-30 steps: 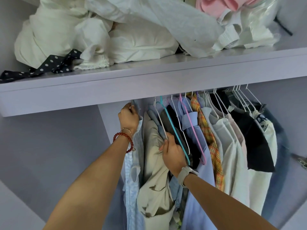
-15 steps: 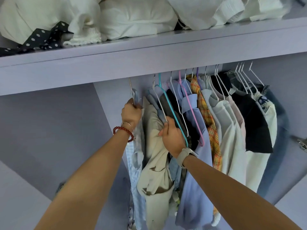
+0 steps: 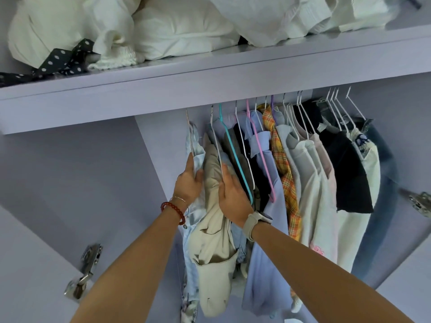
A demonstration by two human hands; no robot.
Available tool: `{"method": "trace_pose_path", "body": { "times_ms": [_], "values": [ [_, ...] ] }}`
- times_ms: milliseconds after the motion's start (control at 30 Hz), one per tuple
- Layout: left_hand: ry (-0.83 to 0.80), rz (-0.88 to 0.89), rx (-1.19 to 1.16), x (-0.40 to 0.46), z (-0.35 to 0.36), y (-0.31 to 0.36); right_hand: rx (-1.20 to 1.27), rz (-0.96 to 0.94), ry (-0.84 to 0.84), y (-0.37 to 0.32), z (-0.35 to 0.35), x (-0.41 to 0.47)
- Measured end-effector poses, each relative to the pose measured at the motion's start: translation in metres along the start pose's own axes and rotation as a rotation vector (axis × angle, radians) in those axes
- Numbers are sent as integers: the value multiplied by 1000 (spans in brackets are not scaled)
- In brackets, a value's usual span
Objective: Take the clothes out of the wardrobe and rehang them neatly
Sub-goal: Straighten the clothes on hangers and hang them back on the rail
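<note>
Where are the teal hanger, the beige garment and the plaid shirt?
teal hanger (image 3: 235, 157): head view, on its sloping arm.
beige garment (image 3: 213, 229): head view, mid-body fabric below the hands.
plaid shirt (image 3: 283, 164): head view, on its front.

Metal door hinge lower left, second hinge at right edge
</note>
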State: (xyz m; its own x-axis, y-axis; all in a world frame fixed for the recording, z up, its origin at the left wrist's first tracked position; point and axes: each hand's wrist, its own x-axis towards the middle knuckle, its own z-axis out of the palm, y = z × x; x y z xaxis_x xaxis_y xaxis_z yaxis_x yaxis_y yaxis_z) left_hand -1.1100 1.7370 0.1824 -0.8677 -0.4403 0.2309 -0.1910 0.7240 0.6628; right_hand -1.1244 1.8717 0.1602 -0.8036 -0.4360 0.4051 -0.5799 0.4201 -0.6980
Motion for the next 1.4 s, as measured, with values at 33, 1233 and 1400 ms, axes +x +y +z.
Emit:
{"method": "trace_pose_path", "body": {
  "times_ms": [33, 1233, 1400],
  "values": [
    [-8, 4, -8, -1, -1, 0, -3, -3, -8, 1, -1, -3],
    [-1240, 1684, 327, -764, 388, 326, -360, 1945, 1024, 60, -303, -918],
    [-1422, 1676, 431, -862, 466, 343, -288, 2037, 1229, 94, -341, -1018]
  ]
}}
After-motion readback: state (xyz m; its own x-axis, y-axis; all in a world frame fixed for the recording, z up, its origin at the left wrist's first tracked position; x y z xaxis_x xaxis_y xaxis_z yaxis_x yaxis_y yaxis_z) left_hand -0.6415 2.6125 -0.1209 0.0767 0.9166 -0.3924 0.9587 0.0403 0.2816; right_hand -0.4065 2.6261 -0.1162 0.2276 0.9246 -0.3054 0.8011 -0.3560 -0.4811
